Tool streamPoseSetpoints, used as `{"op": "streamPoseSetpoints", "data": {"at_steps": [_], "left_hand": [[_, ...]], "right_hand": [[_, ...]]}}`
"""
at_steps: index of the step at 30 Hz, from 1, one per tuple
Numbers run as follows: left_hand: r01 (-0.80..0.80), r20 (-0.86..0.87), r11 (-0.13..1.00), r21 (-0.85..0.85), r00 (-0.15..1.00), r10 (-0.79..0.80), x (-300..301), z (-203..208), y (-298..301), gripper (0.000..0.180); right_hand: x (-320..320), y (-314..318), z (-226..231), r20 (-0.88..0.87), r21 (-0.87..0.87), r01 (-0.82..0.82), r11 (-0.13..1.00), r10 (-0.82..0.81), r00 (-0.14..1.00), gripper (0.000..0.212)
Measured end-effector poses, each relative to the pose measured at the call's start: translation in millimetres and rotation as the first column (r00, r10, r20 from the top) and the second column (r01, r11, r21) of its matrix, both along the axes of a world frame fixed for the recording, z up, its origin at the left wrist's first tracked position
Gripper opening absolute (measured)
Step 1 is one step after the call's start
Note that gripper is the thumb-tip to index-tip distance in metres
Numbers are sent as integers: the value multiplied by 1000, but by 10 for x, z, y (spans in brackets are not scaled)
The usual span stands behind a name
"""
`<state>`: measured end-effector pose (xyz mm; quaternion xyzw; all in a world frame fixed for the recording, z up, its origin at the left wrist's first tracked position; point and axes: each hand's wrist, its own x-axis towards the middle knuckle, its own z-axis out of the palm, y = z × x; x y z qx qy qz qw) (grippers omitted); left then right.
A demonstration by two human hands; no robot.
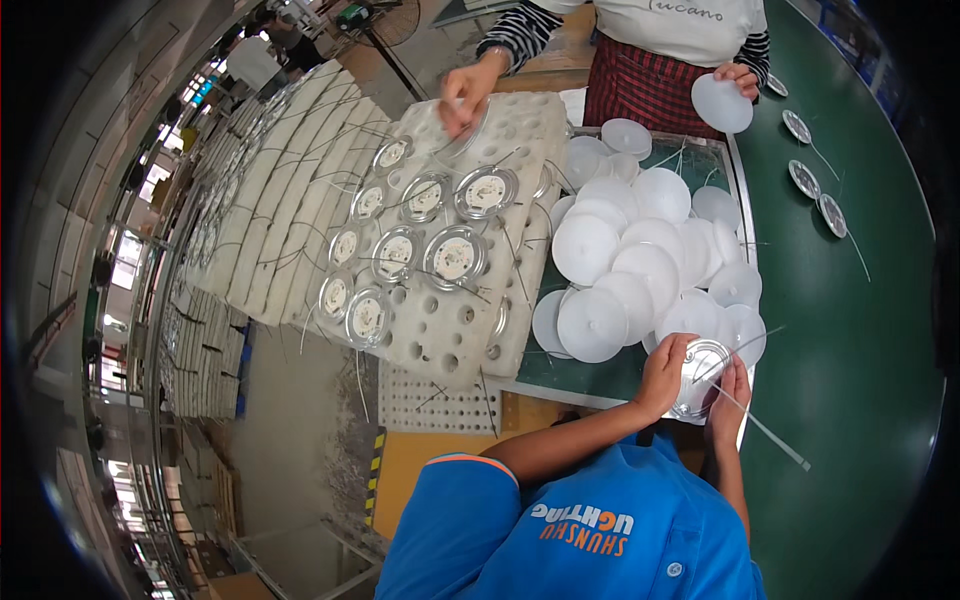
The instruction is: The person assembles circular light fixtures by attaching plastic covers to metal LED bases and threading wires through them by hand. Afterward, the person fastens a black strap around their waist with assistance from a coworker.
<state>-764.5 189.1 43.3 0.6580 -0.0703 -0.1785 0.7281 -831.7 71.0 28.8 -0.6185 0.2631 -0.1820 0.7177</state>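
Observation:
Between both my hands is a round silver lamp housing [706, 366] with thin wires and a pale sleeve hanging off to its right. My left hand [664, 378] grips its left rim, the fingers curled over the edge. At the opposite rim, my right hand [730, 397] is closed around it, partly hidden by the housing. Just beyond my hands lies a heap of white round lampshades [649, 275] on a green-topped table [570, 375]. A co-worker's hand [735, 82] holds one white disc [721, 104], while the other hand [467, 93] is over the foam tray, blurred.
To the left stands a perforated white foam tray [425, 335] carrying several round lamp units [457, 258] with loose wires. More stacked trays [290, 190] are behind it. On the right runs a green conveyor belt [850, 330] with several small lamp units [803, 180]. A fan [385, 20] stands far off.

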Motion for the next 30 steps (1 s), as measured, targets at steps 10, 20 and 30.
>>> {"op": "streamPoseSetpoints", "data": {"at_steps": [10, 20, 30], "left_hand": [[141, 152, 981, 130, 975, -160, 210, -104, -125, 32], [-830, 867, 251, 498, 470, -169, 1929, 561, 1605, 52], [-732, 711, 194, 653, 505, -490, 1922, 1120, 1682, 17]], "right_hand": [[-199, -834, 170, -152, 209, -240, 948, 274, 950, 24], [-118, -1924, -203, 221, 806, -87, 586, -161, 962, 21], [-16, -288, 370, -115, 126, -413, 902, 427, 897, 23]]}}
